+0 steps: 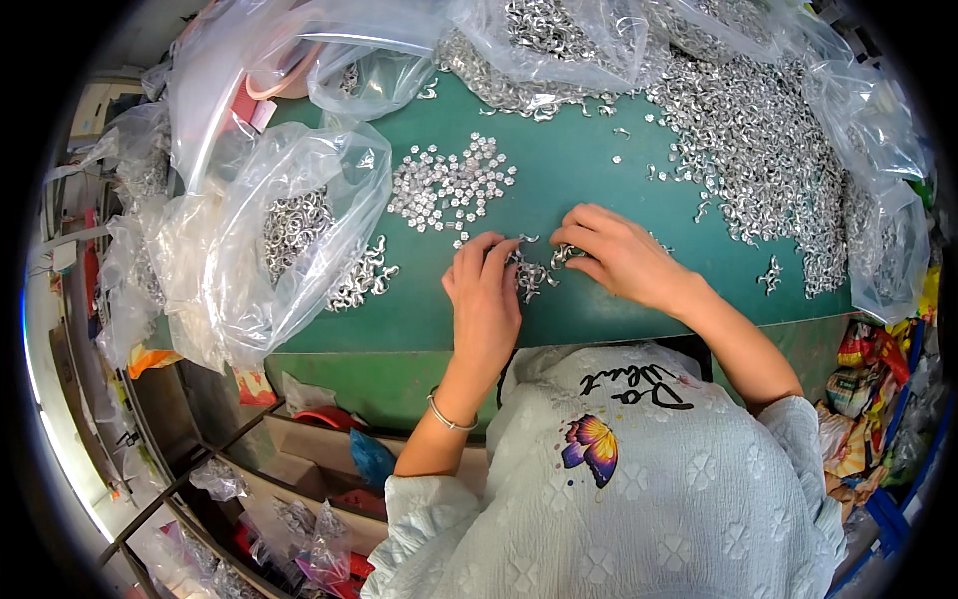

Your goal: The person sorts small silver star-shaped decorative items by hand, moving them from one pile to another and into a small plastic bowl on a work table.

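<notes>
My left hand rests low over the green tabletop, fingers curled down at a small heap of curved silver metal pieces. Its fingertips are partly hidden, so what they hold is unclear. My right hand is bent in from the other side, thumb and fingers closing on a curved silver metal piece at the heap's right edge. Just beyond my left hand lies a spread of small flower-shaped silver pieces.
A large pile of curved silver pieces covers the right side of the green table. Clear plastic bags with similar pieces stand at the left and back. Below the table's front edge are shelves with bagged goods; colourful packets lie at right.
</notes>
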`<state>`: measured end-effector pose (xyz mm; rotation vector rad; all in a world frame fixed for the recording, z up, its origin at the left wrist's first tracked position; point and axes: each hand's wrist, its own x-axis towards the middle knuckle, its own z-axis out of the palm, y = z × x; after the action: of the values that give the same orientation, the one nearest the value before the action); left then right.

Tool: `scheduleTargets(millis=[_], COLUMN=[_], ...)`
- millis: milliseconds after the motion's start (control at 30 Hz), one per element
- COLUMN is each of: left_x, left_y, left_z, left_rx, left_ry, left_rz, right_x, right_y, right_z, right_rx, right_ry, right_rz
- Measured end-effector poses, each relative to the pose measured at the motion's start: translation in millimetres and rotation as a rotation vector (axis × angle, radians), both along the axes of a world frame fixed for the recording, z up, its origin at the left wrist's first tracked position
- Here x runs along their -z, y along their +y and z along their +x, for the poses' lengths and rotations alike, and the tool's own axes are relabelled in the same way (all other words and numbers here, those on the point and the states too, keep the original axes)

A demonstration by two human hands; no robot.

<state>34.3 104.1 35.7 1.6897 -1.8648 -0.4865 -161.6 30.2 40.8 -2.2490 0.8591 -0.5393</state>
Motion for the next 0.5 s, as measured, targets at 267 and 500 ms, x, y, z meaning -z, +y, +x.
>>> scheduleTargets(millis=[267,500], left_x=[-2,-2], left_y=[-1,-1], left_z=[-7,-10], left_rx=[-0.009,-0.016], left_ry=[0.015,-0.001], left_rz=[-0.033,-0.070], right_x=[2,0], right_y=[4,-1], right_z=[-6,-18], right_rx=[0.017,0.049], right_ry=[0.010,-0.008], right_rz=[0.062,0.074])
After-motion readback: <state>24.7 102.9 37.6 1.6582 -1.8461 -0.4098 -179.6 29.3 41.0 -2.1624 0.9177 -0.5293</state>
